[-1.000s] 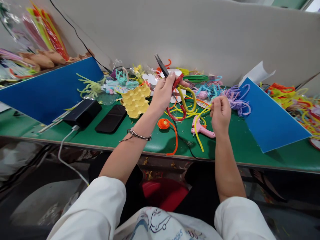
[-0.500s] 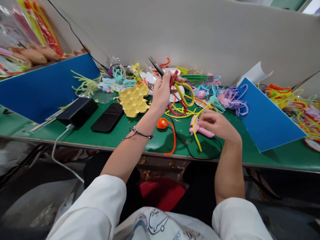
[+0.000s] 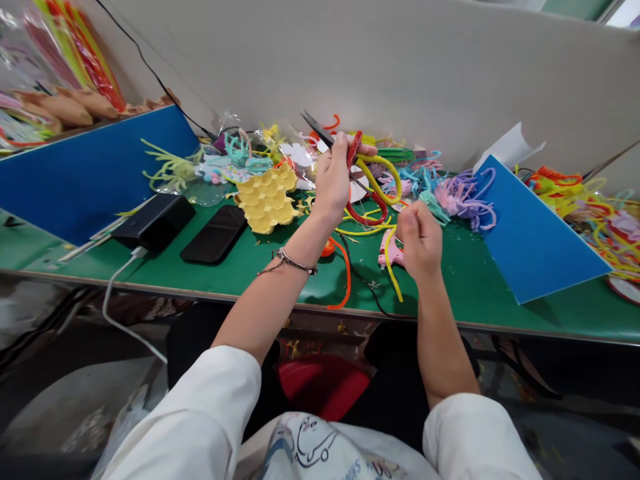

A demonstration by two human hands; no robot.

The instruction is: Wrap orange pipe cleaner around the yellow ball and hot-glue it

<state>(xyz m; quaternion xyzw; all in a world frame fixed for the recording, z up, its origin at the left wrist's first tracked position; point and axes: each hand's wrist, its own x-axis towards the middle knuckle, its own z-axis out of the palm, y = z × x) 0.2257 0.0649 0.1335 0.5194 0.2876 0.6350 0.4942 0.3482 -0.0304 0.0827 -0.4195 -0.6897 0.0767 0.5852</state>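
Note:
My left hand (image 3: 334, 181) is raised over the green table (image 3: 225, 273) and closed round scissors (image 3: 367, 177) with red and yellow handles, blades pointing up and left. My right hand (image 3: 421, 240) is closed in a pinch on a yellow pipe cleaner (image 3: 391, 267) that hangs down over a pink glue gun (image 3: 390, 253). An orange pipe cleaner with a coiled end (image 3: 345, 267) lies on the table under my left wrist. More yellow pipe cleaners (image 3: 360, 223) lie between the hands.
A yellow honeycomb-shaped piece (image 3: 267, 200), a black phone (image 3: 214, 235) and a black power bank (image 3: 154, 220) with a white cable lie at the left. Blue boards (image 3: 85, 173) (image 3: 530, 233) stand at both sides. Heaps of coloured pipe cleaners (image 3: 450, 193) line the back wall.
My right hand dropped to the glue gun half a second ago, then rose again with the yellow pipe cleaner pinched. My left hand with the scissors shifted slightly right.

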